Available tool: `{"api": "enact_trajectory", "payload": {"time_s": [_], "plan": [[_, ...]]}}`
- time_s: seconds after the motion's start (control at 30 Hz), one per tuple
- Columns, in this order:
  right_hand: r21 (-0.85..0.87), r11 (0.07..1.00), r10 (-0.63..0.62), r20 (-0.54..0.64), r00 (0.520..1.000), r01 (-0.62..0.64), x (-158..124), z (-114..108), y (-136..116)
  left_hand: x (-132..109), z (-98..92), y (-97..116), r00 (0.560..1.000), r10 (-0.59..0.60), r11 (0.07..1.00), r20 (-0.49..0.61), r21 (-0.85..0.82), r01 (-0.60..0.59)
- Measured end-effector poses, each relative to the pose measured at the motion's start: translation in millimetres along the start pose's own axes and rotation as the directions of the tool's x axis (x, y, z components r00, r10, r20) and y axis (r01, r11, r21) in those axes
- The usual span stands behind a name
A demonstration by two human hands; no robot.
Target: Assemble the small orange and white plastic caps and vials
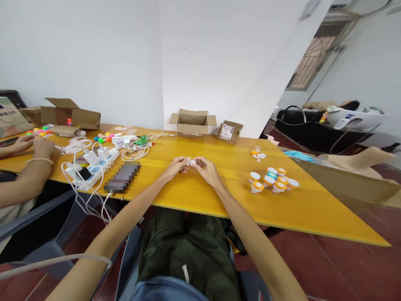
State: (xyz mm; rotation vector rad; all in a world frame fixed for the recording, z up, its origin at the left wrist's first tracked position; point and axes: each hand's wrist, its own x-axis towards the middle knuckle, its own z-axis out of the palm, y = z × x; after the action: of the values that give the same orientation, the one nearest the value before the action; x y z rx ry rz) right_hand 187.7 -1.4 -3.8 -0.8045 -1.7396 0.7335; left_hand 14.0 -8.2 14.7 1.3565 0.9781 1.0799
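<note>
Above the middle of the yellow table (199, 196), my left hand (177, 167) and my right hand (204, 169) meet at their fingertips. Between them is a small whitish, partly clear piece (192, 162), pinched by the fingers of both hands. It is too small and too covered by fingers for its kind to be made out. To the right of my right hand stands a group of small clear items with round white tops and orange or teal rims (269, 181). Farther back lie a few loose orange and white parts (258, 154).
An open cardboard box (192, 124) and a smaller carton (229, 132) stand by the wall. On the left are a power strip (99, 169) with white cables, a dark phone-like device (123, 177) and several coloured balls (104, 138). A co-worker's hands (39, 145) are at the far left.
</note>
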Motion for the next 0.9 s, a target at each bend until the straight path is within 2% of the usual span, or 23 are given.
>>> {"api": "enact_trajectory", "payload": {"time_s": [0.17, 0.33, 0.63, 0.9], "plan": [[-0.037, 0.996, -0.085, -0.024, 0.996, 0.085, -0.2, 2.3, -1.7, -0.9, 1.8, 2.0, 1.000, -0.027, 0.999, -0.013, 0.022, 0.028], [-0.040, 0.995, -0.090, -0.030, 0.996, 0.088, 0.2, 2.9, -2.0, -1.3, 2.6, 2.2, 0.999, -0.032, 0.999, -0.024, 0.040, 0.033], [0.017, 0.999, 0.027, -0.010, 1.000, -0.027, -1.1, 2.4, -6.1, -1.5, 0.3, 2.0, 1.000, -0.013, 1.000, 0.000, 0.026, 0.013], [0.046, 0.988, 0.147, 0.016, 0.989, -0.147, 0.0, -0.2, -4.0, -1.7, -0.9, 0.1, 0.996, 0.069, 0.997, 0.059, 0.017, -0.070]]}}
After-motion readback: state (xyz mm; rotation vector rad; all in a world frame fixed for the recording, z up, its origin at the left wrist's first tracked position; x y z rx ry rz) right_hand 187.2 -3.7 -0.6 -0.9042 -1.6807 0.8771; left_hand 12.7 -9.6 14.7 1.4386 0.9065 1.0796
